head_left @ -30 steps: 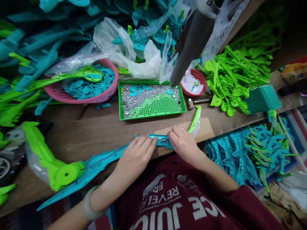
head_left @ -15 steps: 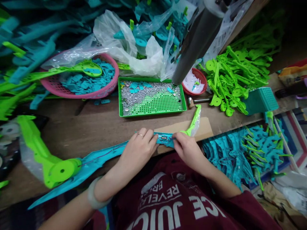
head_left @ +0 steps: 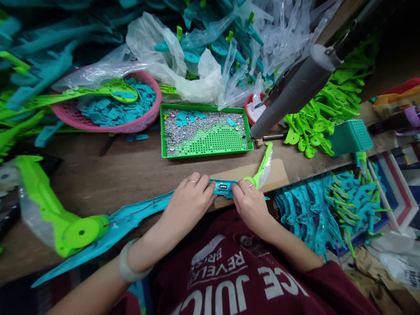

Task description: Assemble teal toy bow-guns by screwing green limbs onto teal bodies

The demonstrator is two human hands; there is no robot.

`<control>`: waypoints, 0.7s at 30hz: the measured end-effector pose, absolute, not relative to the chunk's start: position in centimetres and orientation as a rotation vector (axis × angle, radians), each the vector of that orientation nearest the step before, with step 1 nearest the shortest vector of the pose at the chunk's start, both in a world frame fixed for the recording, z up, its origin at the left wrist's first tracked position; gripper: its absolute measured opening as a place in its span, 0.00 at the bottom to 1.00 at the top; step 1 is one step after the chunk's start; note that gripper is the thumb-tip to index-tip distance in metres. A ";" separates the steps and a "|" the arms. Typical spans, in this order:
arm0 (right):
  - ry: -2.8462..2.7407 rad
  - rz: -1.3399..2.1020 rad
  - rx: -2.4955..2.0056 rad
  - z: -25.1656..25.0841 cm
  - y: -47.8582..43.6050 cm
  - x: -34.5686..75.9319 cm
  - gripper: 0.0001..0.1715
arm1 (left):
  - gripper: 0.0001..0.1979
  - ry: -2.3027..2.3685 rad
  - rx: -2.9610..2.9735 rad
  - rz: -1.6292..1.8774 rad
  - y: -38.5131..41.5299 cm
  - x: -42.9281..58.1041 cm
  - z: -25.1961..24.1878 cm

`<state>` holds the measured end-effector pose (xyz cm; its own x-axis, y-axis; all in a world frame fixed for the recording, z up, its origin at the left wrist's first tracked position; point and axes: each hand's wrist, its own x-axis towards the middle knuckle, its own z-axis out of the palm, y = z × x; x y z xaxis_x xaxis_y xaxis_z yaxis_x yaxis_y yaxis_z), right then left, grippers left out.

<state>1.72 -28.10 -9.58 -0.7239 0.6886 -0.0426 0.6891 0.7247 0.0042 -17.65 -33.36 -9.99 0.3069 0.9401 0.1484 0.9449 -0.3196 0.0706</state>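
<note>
A long blue plastic piece (head_left: 144,209) with a thin dark wire along it lies across the bench's front edge. My left hand (head_left: 192,197) is closed on its middle, left of a small silver part (head_left: 223,187) set in the blue plastic. Just right of that part, my right hand (head_left: 249,201) pinches the same piece. Near the blue piece's left end sits a lime-green arm with a round disc (head_left: 82,232). A smaller green arm (head_left: 265,162) stands out beyond my right hand, over brown cardboard (head_left: 278,173).
A green tray (head_left: 210,154) of screws lies ahead, with a pink basket (head_left: 108,127) of blue pieces to its left. A grey cylindrical tool (head_left: 288,94) hangs at its right corner. Green parts (head_left: 311,127) and a teal basket (head_left: 351,135) are farther right.
The hanging grey tool has swung to the right and lower. My right hand has shifted slightly left along the blue piece, its fingers now more curled. The view has shifted slightly.
</note>
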 end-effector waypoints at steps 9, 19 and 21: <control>2.787 -0.214 1.307 -9.1 -28.5 1.6 0.09 | 0.12 -1.717 -2.575 -0.245 -32.4 -17.6 -9.4; 2.953 -0.517 1.363 -9.8 -28.4 2.6 0.15 | 0.13 -1.787 -2.587 -0.201 -32.2 -17.4 -9.3; 2.991 -0.546 1.360 -9.9 -28.4 2.7 0.15 | 0.13 -1.802 -2.587 -0.202 -32.2 -17.4 -9.3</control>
